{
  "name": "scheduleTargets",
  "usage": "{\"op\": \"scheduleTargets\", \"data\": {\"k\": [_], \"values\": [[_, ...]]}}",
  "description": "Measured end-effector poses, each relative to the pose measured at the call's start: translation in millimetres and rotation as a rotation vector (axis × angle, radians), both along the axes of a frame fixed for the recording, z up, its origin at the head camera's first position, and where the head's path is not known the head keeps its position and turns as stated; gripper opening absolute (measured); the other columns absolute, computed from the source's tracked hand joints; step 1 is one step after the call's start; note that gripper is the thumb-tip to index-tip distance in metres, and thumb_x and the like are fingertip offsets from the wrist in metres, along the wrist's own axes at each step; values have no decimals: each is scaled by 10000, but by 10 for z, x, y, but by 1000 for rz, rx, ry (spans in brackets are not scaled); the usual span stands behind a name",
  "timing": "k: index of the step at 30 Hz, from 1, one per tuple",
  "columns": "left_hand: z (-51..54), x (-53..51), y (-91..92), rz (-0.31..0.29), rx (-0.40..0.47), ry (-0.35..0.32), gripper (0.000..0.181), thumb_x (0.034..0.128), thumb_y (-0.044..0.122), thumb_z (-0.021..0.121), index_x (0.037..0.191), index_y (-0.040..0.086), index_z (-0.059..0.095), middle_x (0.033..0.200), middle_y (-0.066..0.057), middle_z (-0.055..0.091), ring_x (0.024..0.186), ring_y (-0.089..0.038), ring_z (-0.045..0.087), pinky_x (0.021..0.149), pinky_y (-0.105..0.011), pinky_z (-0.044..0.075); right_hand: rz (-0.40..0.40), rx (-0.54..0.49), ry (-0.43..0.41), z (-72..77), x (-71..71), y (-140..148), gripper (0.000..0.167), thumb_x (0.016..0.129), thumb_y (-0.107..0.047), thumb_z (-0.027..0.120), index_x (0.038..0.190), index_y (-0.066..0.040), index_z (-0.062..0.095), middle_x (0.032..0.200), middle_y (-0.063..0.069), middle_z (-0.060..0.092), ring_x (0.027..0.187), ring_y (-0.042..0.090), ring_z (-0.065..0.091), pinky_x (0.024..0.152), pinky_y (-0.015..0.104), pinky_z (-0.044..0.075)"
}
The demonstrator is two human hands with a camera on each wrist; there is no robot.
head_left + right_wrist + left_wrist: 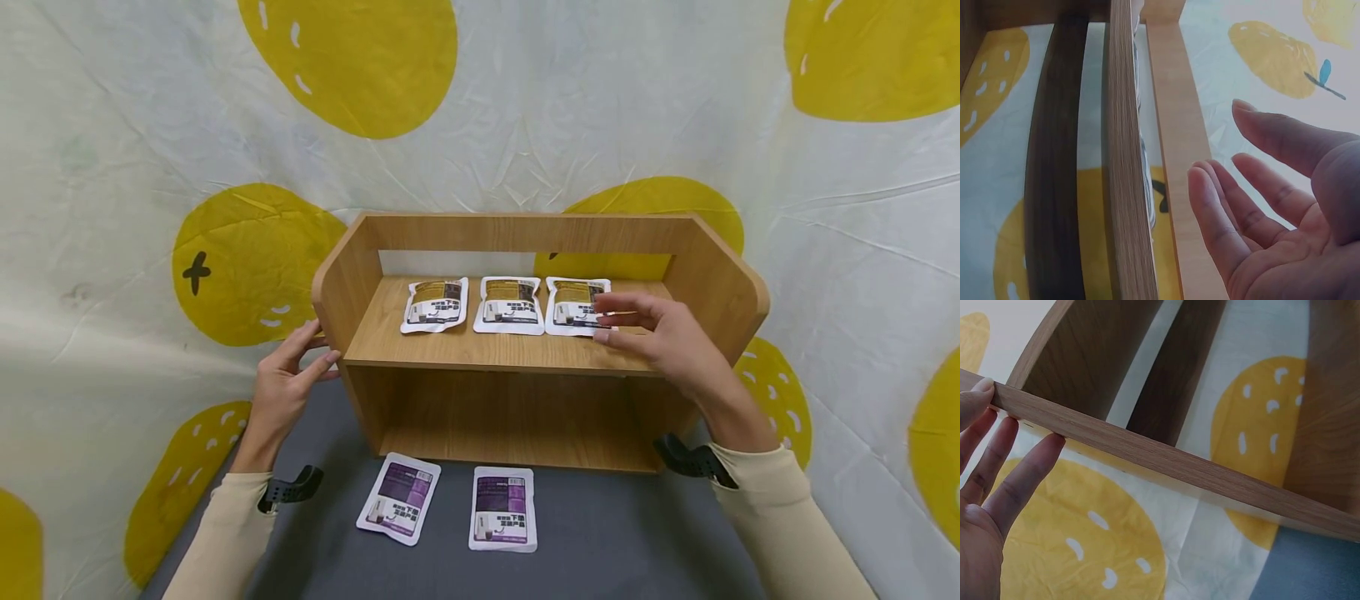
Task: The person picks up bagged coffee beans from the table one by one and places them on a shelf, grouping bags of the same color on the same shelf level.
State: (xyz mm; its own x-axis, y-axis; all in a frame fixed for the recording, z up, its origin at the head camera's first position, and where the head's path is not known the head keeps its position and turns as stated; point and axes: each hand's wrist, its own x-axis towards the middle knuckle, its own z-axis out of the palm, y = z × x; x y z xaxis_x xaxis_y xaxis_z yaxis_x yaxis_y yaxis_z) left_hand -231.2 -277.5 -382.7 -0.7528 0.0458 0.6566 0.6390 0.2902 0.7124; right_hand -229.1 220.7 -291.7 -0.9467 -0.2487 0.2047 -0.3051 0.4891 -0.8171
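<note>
Fingers of R hand, relaxed, gripping nothing, at rightmost of 3 gold pkts on shelf unit (touch unclear), L hand straight-fingered against its side; prob. placing step, next move likely calling for pinching a purple pkt off table.

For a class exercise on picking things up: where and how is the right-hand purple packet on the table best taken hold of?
Probably pinch the right-hand purple packet by its near white edge, coming from the front, low and slightly above. It lies flat on the table, its far edge close to the shelf and its near edge facing away from it.
</note>
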Motion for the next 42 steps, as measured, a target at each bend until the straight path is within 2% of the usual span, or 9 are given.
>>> {"op": "scheduleTargets", "data": {"k": [13, 20, 25, 31, 38, 42], "values": [[6, 4, 2, -1, -2, -7, 672, 899, -142, 665, 1492, 143, 529, 1379, -34, 582, 1137, -122, 636, 725, -286, 632, 67, -34, 19, -93, 179, -160, 449, 914, -258, 783, 1324, -126, 656, 1325, 96, 657, 1189, 259, 639, 866, 171, 573], [7, 4, -1, -5, -2, -5, 671, 900, -146, 661, 1493, 138, 527, 1386, -44, 578, 1141, -124, 635, 726, -279, 632, 144, -72, 28, -128, 274, -230, 497, 913, -206, 783, 1362, -62, 624, 1316, 124, 661, 1159, 267, 662, 891, 202, 588], [3, 0, -3, -8, -3, -3, 670, 900, -147, 659, 1494, 134, 525, 1394, -45, 575, 1142, -125, 636, 723, -277, 633, 207, -109, 15, -173, 324, -288, 504, 906, -165, 787, 1367, -50, 618, 1329, 87, 654, 1172, 228, 662, 907, 239, 598], [4, 4, -2, -4, -4, -13, 670, 903, -136, 664, 1495, 144, 526, 1394, -56, 573, 1141, -131, 635, 723, -276, 633, 287, -168, 9, -254, 396, -380, 476, 893, -101, 788, 1342, -60, 637, 1300, 105, 668, 1144, 209, 679, 920, 291, 605], [12, 7, 2, -2, -9, -2, 677, 896, -148, 664, 1493, 140, 527, 1397, -65, 570, 1137, -146, 634, 722, -281, 632, 344, -181, -26, -346, 463, -483, 447, 884, -123, 801, 1309, -111, 662, 1271, 45, 679, 1143, 200, 677, 962, 304, 589], [27, 16, 10, -9, -3, 1, 676, 892, -155, 665, 1491, 127, 528, 1400, -59, 570, 1137, -159, 632, 722, -287, 632, 368, -191, -52, -399, 487, -532, 438, 885, -143, 803, 1302, -127, 669, 1300, 83, 669, 1171, 199, 666, 990, 310, 575]]}}
